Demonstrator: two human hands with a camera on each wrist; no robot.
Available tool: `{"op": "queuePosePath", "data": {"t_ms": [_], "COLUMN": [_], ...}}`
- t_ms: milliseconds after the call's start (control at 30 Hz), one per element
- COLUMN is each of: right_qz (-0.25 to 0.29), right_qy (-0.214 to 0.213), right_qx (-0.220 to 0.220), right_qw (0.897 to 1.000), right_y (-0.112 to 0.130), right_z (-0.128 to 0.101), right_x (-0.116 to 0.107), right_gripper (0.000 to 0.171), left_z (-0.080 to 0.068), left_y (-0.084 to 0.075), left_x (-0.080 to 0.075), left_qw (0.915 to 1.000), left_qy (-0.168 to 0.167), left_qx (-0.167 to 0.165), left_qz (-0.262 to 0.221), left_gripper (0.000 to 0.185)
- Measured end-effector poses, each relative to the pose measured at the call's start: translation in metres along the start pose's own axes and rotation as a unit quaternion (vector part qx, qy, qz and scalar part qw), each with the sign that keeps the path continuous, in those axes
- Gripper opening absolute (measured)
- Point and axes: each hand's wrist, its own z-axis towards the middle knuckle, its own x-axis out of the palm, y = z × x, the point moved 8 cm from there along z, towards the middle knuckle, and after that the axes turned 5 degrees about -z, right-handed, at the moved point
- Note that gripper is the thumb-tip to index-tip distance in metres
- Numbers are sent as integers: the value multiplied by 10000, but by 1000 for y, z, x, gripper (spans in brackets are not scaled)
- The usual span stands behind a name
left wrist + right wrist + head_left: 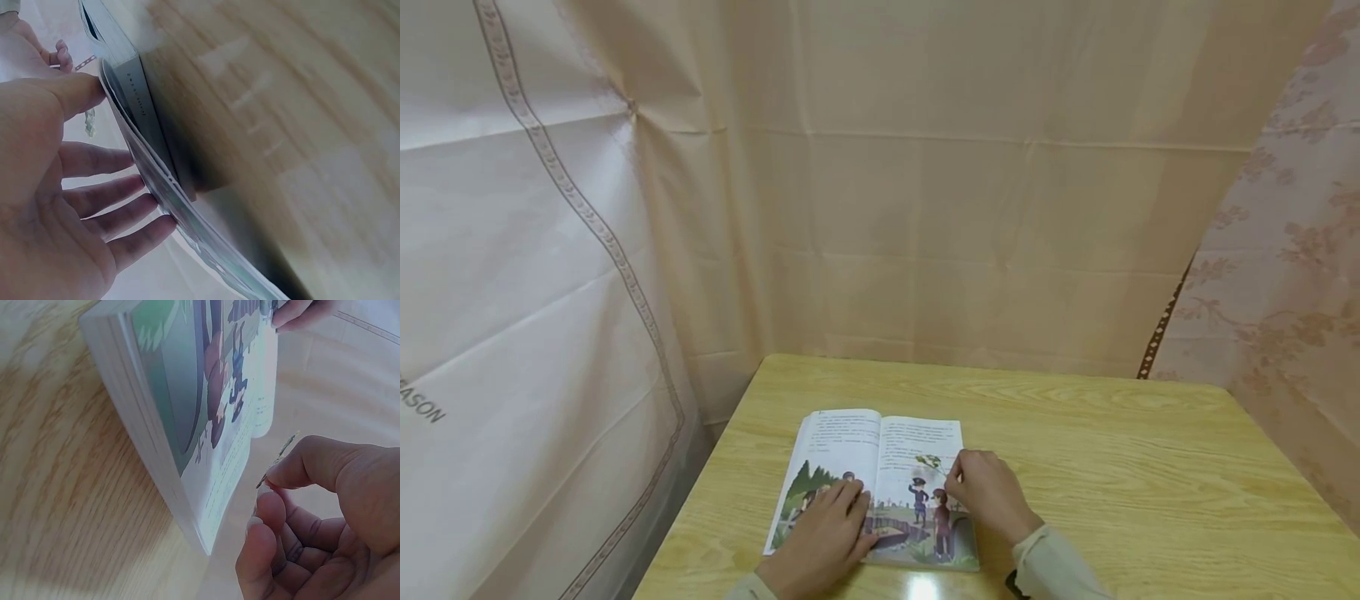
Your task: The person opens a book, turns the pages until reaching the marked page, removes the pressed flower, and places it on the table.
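An open picture book [917, 442] lies on the wooden table, with printed text above and coloured drawings below. My left hand [823, 533] rests on the left page, fingers reaching to the spine. In the left wrist view its fingers [144, 240] are straight and spread along the book's lower edge. My right hand [992, 492] is above the right page's outer edge. Between thumb and forefinger it pinches a thin green leaf-shaped piece [280, 459]. In the head view the leafy part [928, 461] overlaps the page's text; its other end is hidden in the fingers.
The wooden table [1120, 467] extends to the right of the book and behind it. Beige curtain cloth [925, 208] hangs along the back edge. A pale sheet [512, 292] hangs at the left, and a flowered one [1300, 275] at the right.
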Motion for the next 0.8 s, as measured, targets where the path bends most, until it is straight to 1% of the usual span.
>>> {"op": "queuePosePath", "data": {"t_ms": [233,400,600,800], "right_qz": [2,-42,9,-33], "right_qy": [87,50,14,-49], "right_qx": [197,310,459,463], "right_qw": [9998,9995,9989,9989], "right_y": [-8,-15,-25,-34], "right_z": [-1,-3,-6,-9], "right_x": [-3,-7,-12,-18], "right_gripper": [15,15,14,10], "left_z": [-1,-3,-2,-2], "left_y": [6,9,11,10], "left_x": [2,0,0,-2], "left_qw": [9994,9994,9991,9991], "left_qy": [276,206,267,158], "left_qx": [-43,66,153,294], "left_qz": [-217,-288,-306,-253], "left_gripper": [59,64,66,67]}}
